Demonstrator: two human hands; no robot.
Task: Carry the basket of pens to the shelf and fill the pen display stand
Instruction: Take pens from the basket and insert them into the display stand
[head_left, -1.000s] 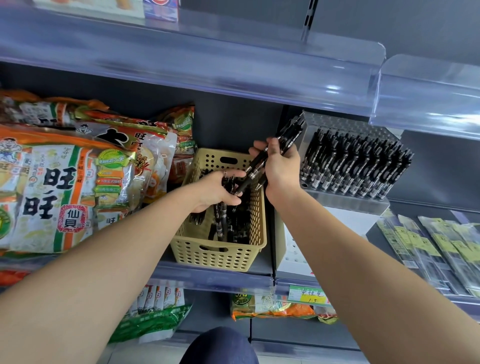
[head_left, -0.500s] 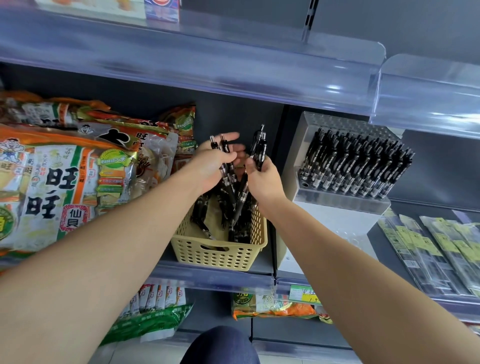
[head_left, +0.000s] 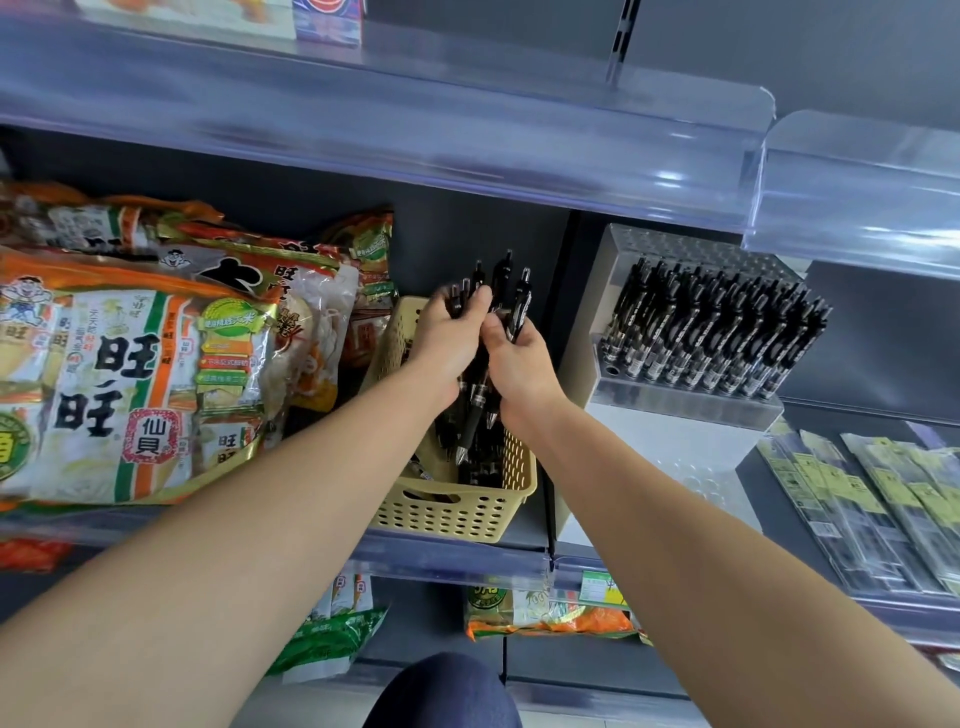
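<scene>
The two hands had drawn together since half a second before, and the loose pens they had held apart were now gathered into one bundle. The left hand (head_left: 447, 338) and the right hand (head_left: 522, 361) met at the centre of the frame, thumbs nearly touching. Both had their fingers curled round the bundle of black pens (head_left: 521, 304); the far fingertips were hidden behind it.

The bundle stood nearly upright with its long axis running top to bottom. The clicker ends poked out above the knuckles and the tips pointed down into the beige perforated basket (head_left: 447, 512). More pens lay dark in the bottom of the basket. It sat on the middle shelf, just below the hands.

Just to the right of the basket stood the pen display stand (head_left: 685, 405), rows of black pens already slotted in and leaning toward the upper right. Bags of rice crackers (head_left: 130, 364) filled the left of the frame, touching the basket's left side. Long flat packets with yellow labels (head_left: 857, 519) lay at the lower right. A knee in blue cloth (head_left: 441, 693) showed at the bottom edge.
</scene>
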